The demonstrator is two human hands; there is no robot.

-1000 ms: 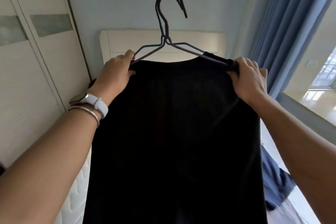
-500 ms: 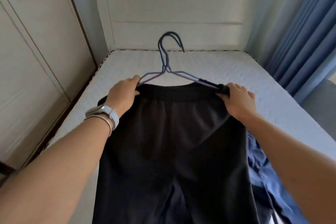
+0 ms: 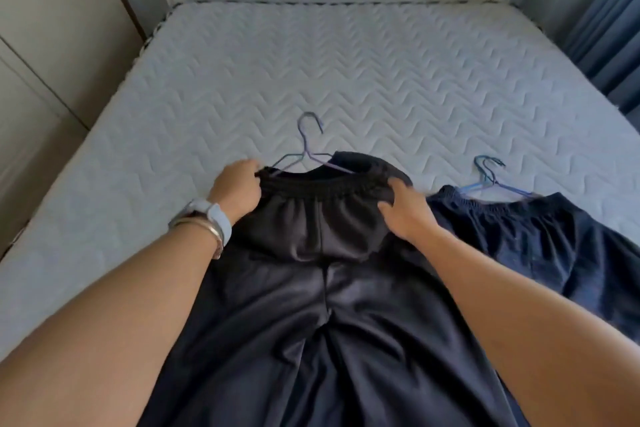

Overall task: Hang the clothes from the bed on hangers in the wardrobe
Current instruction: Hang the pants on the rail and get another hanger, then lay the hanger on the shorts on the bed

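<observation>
Black trousers [image 3: 322, 288] lay flat on the bed [image 3: 381, 73], waistband toward the headboard, legs running back over the near edge toward us. Long axis: near edge to headboard, roughly centred between the bed's left and right edges.

A wire hanger [image 3: 308, 152] sat in the waistband; its hook pointed toward the headboard and lay on the mattress just beyond the band. The right end of the waistband looked bunched and folded over, so we judged the hanger not evenly seated.

Left hand [image 3: 237, 189]: fingers curled shut, pinching the left end of the waistband where the hanger's arm enters it. Whether the wire itself was in that pinch, we could not tell.

Right hand [image 3: 405, 215]: fingers spread, palm down, resting on the bunched right end of the waistband. It pressed or smoothed; it gripped nothing that we could see.

Both hands were at the band, one at each end; the hook lay between and beyond them, slightly nearer the left hand.

A second pair, dark blue trousers [image 3: 540, 246], lay just beside on the right, on their own blue hanger [image 3: 491, 177], touching or nearly touching the black pair.

Judgement: the waistband needs straightening on the right before lifting. The wardrobe doors [image 3: 52, 45] stood along the bed's left edge.
</observation>
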